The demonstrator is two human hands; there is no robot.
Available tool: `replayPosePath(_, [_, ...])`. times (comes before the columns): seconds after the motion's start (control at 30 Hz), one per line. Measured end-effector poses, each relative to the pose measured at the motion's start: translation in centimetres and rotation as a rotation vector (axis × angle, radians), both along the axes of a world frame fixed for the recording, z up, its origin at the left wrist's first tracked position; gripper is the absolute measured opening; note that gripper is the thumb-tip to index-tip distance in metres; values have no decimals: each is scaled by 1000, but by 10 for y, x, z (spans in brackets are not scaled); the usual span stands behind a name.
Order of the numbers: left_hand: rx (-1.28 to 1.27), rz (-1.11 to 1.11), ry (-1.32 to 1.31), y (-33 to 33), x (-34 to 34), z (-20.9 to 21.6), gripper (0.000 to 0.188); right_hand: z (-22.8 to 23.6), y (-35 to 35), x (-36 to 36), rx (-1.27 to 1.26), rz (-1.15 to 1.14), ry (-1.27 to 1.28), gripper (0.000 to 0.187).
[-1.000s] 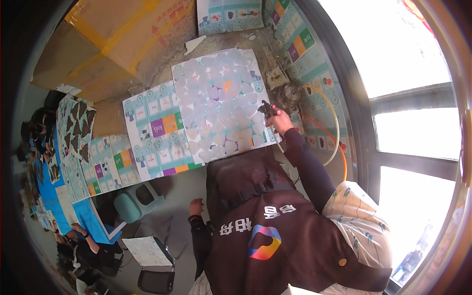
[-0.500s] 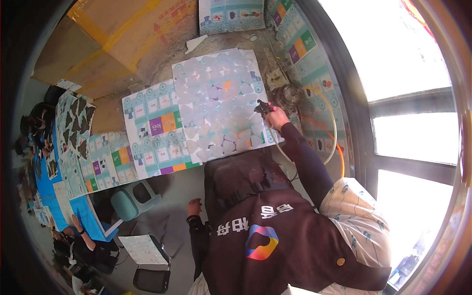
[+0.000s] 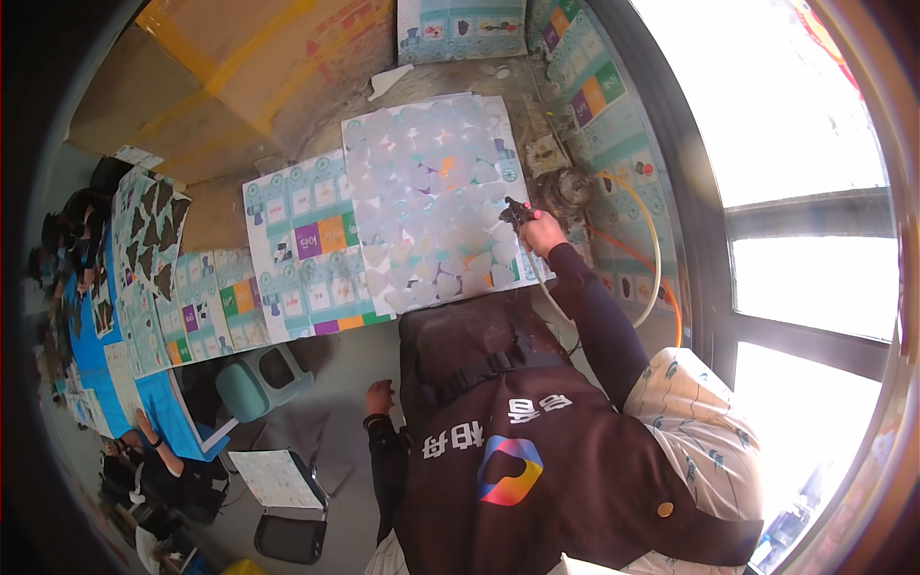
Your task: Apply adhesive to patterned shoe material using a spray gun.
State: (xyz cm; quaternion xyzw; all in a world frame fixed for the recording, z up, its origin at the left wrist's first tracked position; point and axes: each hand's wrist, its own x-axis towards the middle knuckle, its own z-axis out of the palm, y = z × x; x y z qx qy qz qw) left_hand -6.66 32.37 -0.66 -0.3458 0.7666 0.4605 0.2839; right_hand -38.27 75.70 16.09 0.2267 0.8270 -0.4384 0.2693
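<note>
My right hand (image 3: 542, 233) is closed round a dark spray gun (image 3: 517, 213), whose nozzle points left over the right edge of a sheet (image 3: 352, 144). Many pale, thin, rounded pieces (image 3: 402, 163) cover this sheet, close together and partly overlapping. From the gun a pale hose (image 3: 542, 287) runs down and loops off to the right. Beside the apron, below the table edge, hangs my left hand (image 3: 380, 397), its fingers loosely curled with nothing visible in them. A brown apron (image 3: 594, 479) covers my front.
Printed sheets (image 3: 287, 297) line the table to the left. Cardboard (image 3: 230, 77) stands behind. A stained round object (image 3: 565, 192) and an orange hose (image 3: 661, 278) are at right, by the window. A teal stool (image 3: 244, 391), a folding chair (image 3: 287, 527) and another person's arm (image 3: 163, 450) are at left.
The view has shifted slightly, so the table scene sits a little further right. The spray gun stays at the sheet's right edge in my right hand. My left hand hardly moves.
</note>
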Motion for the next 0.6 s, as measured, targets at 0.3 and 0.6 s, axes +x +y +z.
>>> replayPosePath(0.3, [27, 60, -8, -1, 14, -6, 30, 9, -17, 4, -119, 55, 81, 10])
replayPosePath(0.6, [38, -32, -9, 6, 9, 0, 27, 4, -28, -11, -1, 122, 183, 13])
